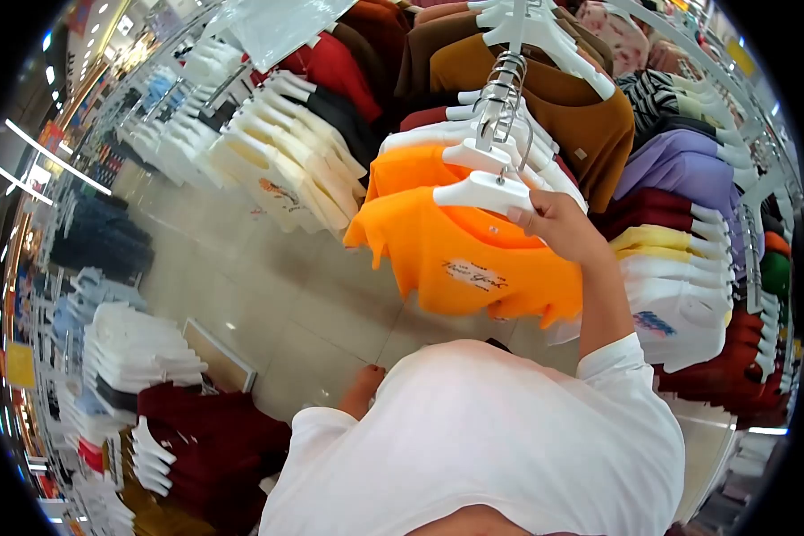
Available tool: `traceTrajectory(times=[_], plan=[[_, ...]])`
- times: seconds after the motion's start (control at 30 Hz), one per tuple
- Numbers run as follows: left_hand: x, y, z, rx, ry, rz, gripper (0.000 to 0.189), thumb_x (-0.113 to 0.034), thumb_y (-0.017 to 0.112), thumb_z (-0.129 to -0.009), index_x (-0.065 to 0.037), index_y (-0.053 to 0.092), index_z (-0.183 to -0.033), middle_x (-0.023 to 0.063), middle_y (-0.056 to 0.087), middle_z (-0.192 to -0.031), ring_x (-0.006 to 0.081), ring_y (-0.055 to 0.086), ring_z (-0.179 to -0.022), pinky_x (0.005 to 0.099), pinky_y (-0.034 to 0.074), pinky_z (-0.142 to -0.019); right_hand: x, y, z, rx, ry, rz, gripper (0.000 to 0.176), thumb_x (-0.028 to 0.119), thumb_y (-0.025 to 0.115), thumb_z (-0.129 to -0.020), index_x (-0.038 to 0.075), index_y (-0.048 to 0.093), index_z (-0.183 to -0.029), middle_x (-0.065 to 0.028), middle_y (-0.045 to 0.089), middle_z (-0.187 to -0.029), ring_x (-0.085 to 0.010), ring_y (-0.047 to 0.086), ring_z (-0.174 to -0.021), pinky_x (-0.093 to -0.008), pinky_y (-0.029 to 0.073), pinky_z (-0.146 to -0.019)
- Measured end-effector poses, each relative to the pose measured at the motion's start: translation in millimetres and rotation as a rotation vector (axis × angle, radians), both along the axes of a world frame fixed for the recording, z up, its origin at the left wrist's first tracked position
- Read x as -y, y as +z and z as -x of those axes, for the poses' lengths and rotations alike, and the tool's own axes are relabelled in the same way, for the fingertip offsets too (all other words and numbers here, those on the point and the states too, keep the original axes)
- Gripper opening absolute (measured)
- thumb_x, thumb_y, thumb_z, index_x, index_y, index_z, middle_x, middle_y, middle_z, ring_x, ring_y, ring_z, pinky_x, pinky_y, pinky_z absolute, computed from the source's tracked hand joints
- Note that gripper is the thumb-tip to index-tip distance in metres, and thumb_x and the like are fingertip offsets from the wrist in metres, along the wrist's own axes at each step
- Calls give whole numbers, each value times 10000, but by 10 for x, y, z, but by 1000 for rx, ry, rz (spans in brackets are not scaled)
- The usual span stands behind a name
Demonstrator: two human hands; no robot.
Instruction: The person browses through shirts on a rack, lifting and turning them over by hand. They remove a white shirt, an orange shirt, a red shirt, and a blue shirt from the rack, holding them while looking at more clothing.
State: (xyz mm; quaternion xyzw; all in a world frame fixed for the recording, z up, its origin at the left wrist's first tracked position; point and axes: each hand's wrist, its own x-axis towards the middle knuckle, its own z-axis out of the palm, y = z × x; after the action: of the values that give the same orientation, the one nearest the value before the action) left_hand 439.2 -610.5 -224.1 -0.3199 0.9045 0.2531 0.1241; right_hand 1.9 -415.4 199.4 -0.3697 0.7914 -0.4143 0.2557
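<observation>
My right hand (558, 219) is closed on the shoulder end of a white plastic hanger (482, 192). From this hanger hangs an orange T-shirt (411, 250) with "New York" lettering on its chest. The hanger's hook is at the front end of a metal rail (486, 129), and another orange shirt (402, 170) is right behind it. White shirts and a dark red one hang farther back on the same rail. My left hand (366, 380) is low beside my body, away from the clothes, partly hidden by my white shirt; its fingers cannot be made out.
Cream shirts (281, 165) hang to the left, brown tops (545, 98) behind. On the right are lilac (679, 165), yellow, white and dark red garments. Maroon shirts (205, 447) hang at lower left near a low framed panel (219, 353). Tiled floor (277, 295) lies between the racks.
</observation>
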Motion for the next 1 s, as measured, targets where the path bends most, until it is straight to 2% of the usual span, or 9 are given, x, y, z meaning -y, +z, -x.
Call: traceTrajectory(times=[0.03, 0.17, 0.2, 0.37, 0.53, 0.63, 0.67, 0.93, 1.0], plan=[[36, -104, 5, -10, -108, 66, 371, -308, 590, -858, 34, 674, -976, 222, 701, -916, 351, 687, -863, 429, 534, -780, 50, -29, 39, 48, -33, 29, 436, 378, 692, -904, -9, 557, -758, -4, 433, -628, -98, 391, -592, -309, 351, -529], [230, -585, 17, 143, 234, -335, 393, -318, 591, -853, 31, 675, -1013, 226, 697, -972, 370, 674, -922, 438, 530, -814, 233, 80, -6, 32, -75, -33, 390, 372, 685, -903, -16, 648, -886, 3, 506, -670, -83, 425, -610, -274, 359, -549], [291, -630, 39, 149, 268, -364, 399, -321, 592, -852, 30, 675, -1022, 227, 696, -986, 374, 671, -936, 440, 529, -822, 275, 43, -6, 0, -63, -39, 404, 371, 684, -913, -8, 602, -798, 0, 533, -676, -72, 417, -617, -264, 357, -542], [595, -450, 225, 152, 431, -450, 434, -335, 594, -844, 24, 675, -1074, 227, 690, -1063, 396, 650, -1017, 451, 523, -862, 414, -191, 14, -33, -89, -120, 399, 351, 648, -933, -16, 639, -1089, -24, 530, -722, -115, 465, -666, -300, 400, -610], [753, -239, 317, 185, 247, -394, 416, -338, 575, -855, 4, 683, -1066, 230, 677, -1100, 394, 637, -1046, 443, 509, -895, 353, -137, -70, -97, -83, -174, 407, 349, 621, -937, 15, 605, -1168, -100, 600, -783, -178, 539, -714, -317, 448, -691], [768, -159, 431, 232, 101, -383, 412, -330, 553, -866, 3, 679, -1073, 240, 671, -1106, 392, 638, -1033, 439, 502, -904, 309, -173, -97, -69, -89, -26, 311, 304, 626, -951, -4, 584, -949, -42, 472, -721, -122, 416, -678, -294, 386, -631], [750, -80, 484, 243, 48, -374, 411, -327, 545, -869, 3, 676, -1077, 243, 670, -1106, 392, 639, -1027, 438, 500, -904, 286, -107, -98, -63, -92, -159, 398, 308, 620, -935, 10, 602, -1198, -147, 666, -932, -205, 613, -851, -321, 472, -798], [519, -183, 800, 183, 90, -396, 400, -309, 544, -871, 27, 674, -1043, 238, 688, -1042, 390, 654, -961, 434, 504, -850, -146, -225, 170, 17, -273, 208, 287, 198, 636, -935, -2, 645, -1142, -74, 649, -1087, -160, 594, -970, -293, 467, -875], [448, -287, 859, 154, 48, -381, 411, -309, 543, -876, 37, 671, -1057, 241, 691, -1027, 392, 651, -973, 433, 505, -849, -258, -433, 457, -220, -399, 248, 306, 230, 643, -928, 6, 652, -1135, -91, 655, -1088, -185, 603, -994, -294, 464, -883]])
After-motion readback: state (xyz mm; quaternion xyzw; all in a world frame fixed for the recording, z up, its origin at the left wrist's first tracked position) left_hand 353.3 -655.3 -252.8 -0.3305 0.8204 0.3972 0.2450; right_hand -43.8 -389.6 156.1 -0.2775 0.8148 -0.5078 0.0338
